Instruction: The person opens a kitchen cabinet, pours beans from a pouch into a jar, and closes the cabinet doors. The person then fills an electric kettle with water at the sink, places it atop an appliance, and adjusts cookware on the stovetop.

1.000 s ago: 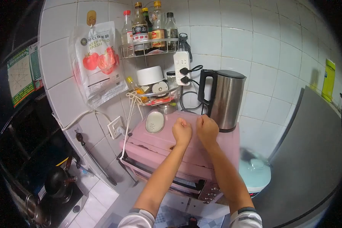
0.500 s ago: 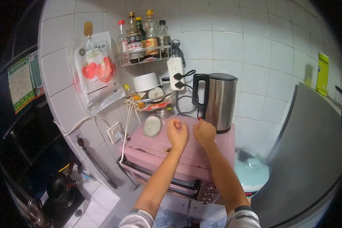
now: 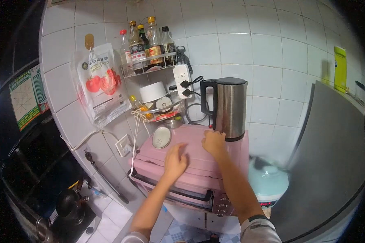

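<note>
A tall steel kettle (image 3: 232, 107) with a black handle and lid stands upright on the pink toaster oven (image 3: 194, 156). Close to the kettle's base is my right hand (image 3: 213, 141), its fingers curled and pointing away from me. Whatever they hold, if anything, is hidden, and I cannot tell whether they touch the kettle. My left hand (image 3: 175, 164) hovers over the oven's front part, thumb apart from loosely bent fingers, holding nothing. Beyond it on the oven top lies a pale oval dish (image 3: 162, 137).
Corner racks hold sauce bottles (image 3: 154, 48) and a white roll (image 3: 152, 92). A power strip (image 3: 182, 81) with two black plugs hangs on the tiles. Right of the oven sits a light-blue lidded appliance (image 3: 268, 180), beside a grey panel (image 3: 332, 162). A printed bag (image 3: 101, 83) hangs left.
My left hand has drawn back toward me and to the left, its fist loosening. My right hand has moved slightly left, still by the kettle's base. The camera view has shifted a little.
</note>
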Available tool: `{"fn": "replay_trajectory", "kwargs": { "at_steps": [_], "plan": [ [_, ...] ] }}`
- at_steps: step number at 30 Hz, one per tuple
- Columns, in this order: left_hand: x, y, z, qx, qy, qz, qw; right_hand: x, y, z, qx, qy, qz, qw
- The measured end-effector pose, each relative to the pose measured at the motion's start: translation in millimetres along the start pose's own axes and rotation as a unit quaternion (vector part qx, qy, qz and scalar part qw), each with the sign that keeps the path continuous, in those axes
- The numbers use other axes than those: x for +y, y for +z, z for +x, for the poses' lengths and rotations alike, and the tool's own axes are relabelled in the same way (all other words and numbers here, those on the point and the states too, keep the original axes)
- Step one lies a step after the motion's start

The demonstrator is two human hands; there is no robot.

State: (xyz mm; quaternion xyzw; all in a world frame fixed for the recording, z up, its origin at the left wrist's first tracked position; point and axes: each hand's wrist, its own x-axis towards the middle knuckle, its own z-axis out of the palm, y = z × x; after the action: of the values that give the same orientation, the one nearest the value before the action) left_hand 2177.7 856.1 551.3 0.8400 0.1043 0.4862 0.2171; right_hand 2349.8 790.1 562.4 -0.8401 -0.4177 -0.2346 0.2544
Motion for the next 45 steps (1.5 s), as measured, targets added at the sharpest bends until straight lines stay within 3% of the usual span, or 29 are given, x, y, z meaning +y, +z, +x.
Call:
{"fn": "replay_trajectory", "kwargs": {
  "at_steps": [6, 10, 21, 27, 35, 45],
  "plan": [
    [-9, -29, -40, -0.004, 0.006, 0.185, 0.983, -1, 8, 0, -0.062, -0.013, -0.012, 0.998],
    [-12, -38, -41, -0.009, -0.008, 0.199, 0.980, -1, 7, -2, -0.060, -0.012, -0.016, 0.998],
    [-18, -30, -49, 0.055, 0.016, 0.207, 0.977, 0, 6, -4, -0.078, -0.001, -0.019, 0.997],
    [-16, -47, -84, 0.204, -0.042, 0.104, 0.973, 0, 7, -2, -0.065, -0.008, -0.023, 0.998],
    [-14, -41, -129, 0.205, -0.025, 0.130, 0.970, -2, 12, -2, -0.080, -0.011, -0.030, 0.996],
    [-19, -32, -110, 0.166, -0.007, 0.147, 0.975, -3, 9, -5, -0.076, -0.019, -0.034, 0.996]
  ]
}}
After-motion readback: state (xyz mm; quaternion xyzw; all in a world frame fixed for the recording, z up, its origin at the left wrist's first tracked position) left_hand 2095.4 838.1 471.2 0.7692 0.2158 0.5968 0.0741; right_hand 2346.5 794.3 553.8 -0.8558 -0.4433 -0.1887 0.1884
